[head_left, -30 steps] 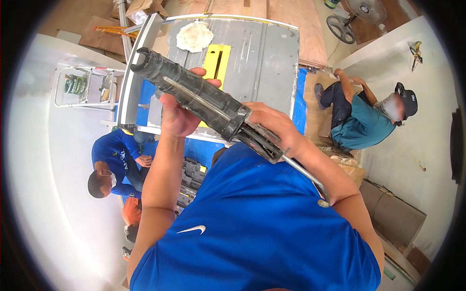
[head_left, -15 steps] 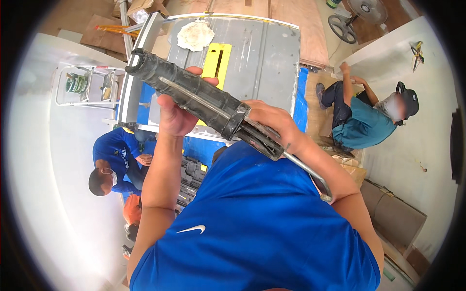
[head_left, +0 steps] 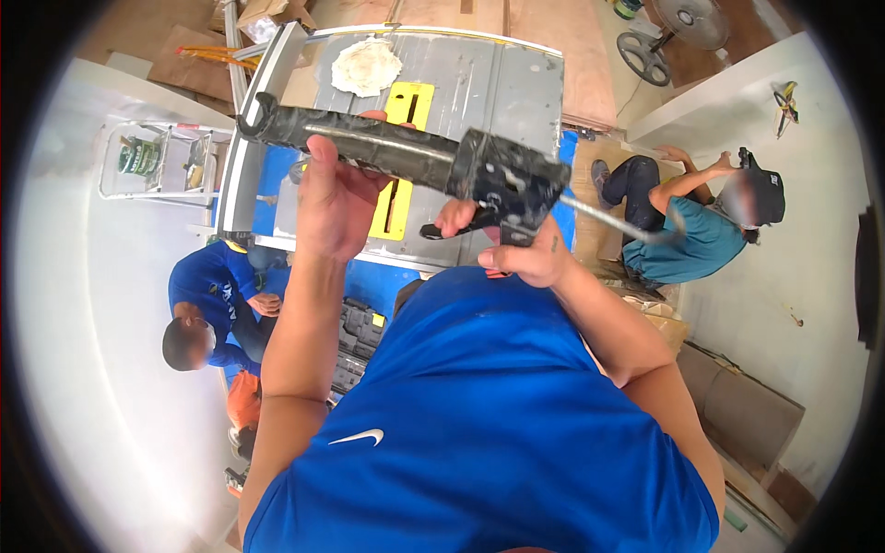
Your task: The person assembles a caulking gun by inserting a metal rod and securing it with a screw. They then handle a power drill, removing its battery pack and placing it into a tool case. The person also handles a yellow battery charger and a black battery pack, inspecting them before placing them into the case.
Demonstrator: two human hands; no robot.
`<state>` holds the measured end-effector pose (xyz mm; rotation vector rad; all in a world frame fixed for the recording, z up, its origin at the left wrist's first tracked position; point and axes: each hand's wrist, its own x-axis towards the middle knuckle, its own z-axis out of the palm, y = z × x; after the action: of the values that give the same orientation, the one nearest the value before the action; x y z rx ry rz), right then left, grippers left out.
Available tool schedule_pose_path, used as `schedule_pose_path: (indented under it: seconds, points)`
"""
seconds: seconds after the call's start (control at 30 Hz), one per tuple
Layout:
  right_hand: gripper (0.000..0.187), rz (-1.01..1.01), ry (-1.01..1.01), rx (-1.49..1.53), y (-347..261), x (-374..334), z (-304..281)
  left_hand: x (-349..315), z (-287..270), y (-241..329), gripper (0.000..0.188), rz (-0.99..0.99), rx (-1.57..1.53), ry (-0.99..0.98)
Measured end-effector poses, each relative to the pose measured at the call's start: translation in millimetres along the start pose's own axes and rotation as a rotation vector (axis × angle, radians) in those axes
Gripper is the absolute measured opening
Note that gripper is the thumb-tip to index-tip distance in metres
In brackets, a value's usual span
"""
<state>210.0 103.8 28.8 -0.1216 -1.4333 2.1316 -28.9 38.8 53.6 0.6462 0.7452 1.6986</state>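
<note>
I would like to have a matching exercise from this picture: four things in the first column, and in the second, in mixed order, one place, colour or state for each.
1. Left hand
2. Right hand
3. Slotted plate
4. Round pad

A. Yellow
B. Holding the caulking gun at its handle
C. Whitish, lying on the grey table
D. Supporting the gun's barrel

Pairs: 1-D, 2-B, 3-A, 4-C

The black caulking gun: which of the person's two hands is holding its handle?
The right hand: it grips the handle of the caulking gun, whereas the left hand holds the long barrel.
</note>
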Motion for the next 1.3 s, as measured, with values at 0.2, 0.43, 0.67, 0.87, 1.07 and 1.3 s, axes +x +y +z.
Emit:
schedule_pose_path:
  seconds: [0.2, 0.43, 0.67, 0.87, 1.07, 1.3]
  points:
    - [0.06, 0.011, 0.016, 0.307, -9, 13, -1, -2, 5, 4, 0.072, -0.026, 0.081, 0.191]
    - [0.057, 0.073, -0.011, -0.249, -31, 2, -4, -13, 9, 14, 0.091, 0.089, 0.11, -0.059]
    - [0.045, -0.133, -0.176, -0.504, -43, 12, -20, -13, -18, 22, 0.09, 0.167, 0.131, -0.383]
    - [0.044, -0.293, -0.298, -0.615, -50, 19, -29, -21, -22, 18, 0.093, 0.195, 0.207, -0.457]
    - [0.043, -0.192, -0.26, -0.5, -48, 13, -33, -22, -18, 26, 0.096, 0.128, 0.215, -0.5]
    - [0.042, -0.23, -0.263, -0.682, -54, 8, -31, -32, -6, 25, 0.09, 0.109, 0.263, -0.335]
